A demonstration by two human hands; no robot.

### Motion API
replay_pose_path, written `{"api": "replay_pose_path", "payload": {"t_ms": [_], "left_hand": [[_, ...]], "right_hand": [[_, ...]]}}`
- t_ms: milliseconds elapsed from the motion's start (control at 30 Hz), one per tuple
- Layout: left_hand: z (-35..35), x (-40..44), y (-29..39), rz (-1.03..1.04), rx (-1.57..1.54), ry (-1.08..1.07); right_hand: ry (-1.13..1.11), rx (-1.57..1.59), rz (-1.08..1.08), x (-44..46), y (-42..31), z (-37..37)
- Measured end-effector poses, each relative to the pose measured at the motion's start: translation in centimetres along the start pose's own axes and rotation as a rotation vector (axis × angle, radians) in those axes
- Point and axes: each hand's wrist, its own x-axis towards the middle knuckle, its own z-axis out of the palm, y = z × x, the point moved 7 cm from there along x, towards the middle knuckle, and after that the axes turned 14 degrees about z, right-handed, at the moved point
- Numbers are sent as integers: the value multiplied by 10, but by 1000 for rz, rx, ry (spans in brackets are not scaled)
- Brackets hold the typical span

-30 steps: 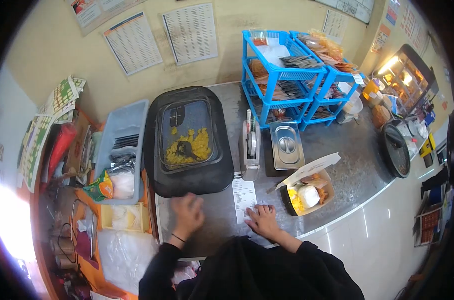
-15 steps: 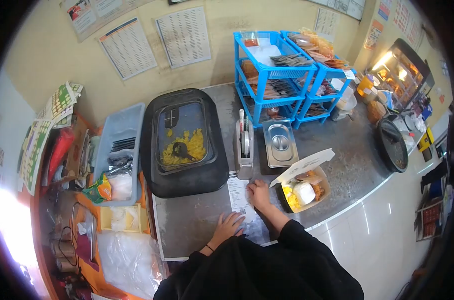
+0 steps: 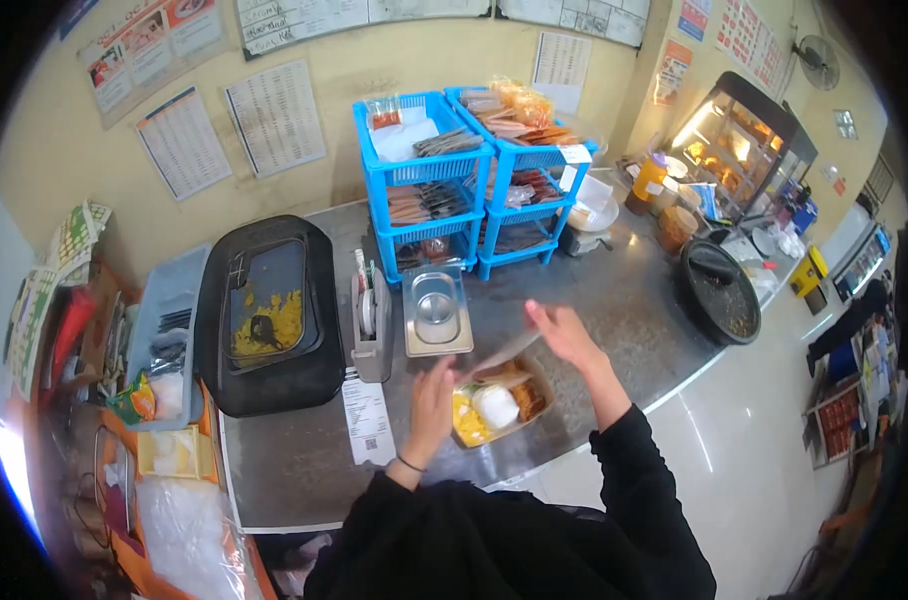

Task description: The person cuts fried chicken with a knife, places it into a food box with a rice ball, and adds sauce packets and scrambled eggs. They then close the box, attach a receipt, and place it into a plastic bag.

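Observation:
An open food box (image 3: 505,404) on the metal counter holds a white mound, yellow pieces and browned food. Its raised lid (image 3: 501,352) lies between my hands. My left hand (image 3: 434,405) is at the box's left side, fingers extended. Above the right of the lid is my right hand (image 3: 566,338), thumb and fingers apart, near the lid's right end; nothing is seen held. A printed receipt (image 3: 369,422) lies flat to the left of my left hand. Behind the box sits a lidded steel container (image 3: 437,312).
A black-rimmed tub (image 3: 272,385) with yellow food is on the left, beside a grey holder (image 3: 372,345). Blue tiered racks (image 3: 429,172) of packets stand at the back. A round black pan (image 3: 719,290) sits near the right edge. A blue bin (image 3: 170,300) is far left.
The view has swung right. Both hands have left the receipt area and moved to the food box. The lid has tilted down from its more upright position.

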Motion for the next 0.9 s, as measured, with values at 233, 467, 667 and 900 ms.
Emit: {"api": "replay_pose_path", "payload": {"t_ms": [233, 467, 667, 900], "left_hand": [[63, -65, -12, -146, 800, 58], [70, -73, -69, -275, -420, 264], [41, -55, -31, -674, -558, 60], [46, -74, -78, -590, -433, 100]], "right_hand": [[-214, -172, -121, -26, 127, 80], [-533, 664, -72, -27, 142, 107], [-648, 463, 368, -14, 123, 64], [-748, 436, 368, -16, 140, 84]]}}
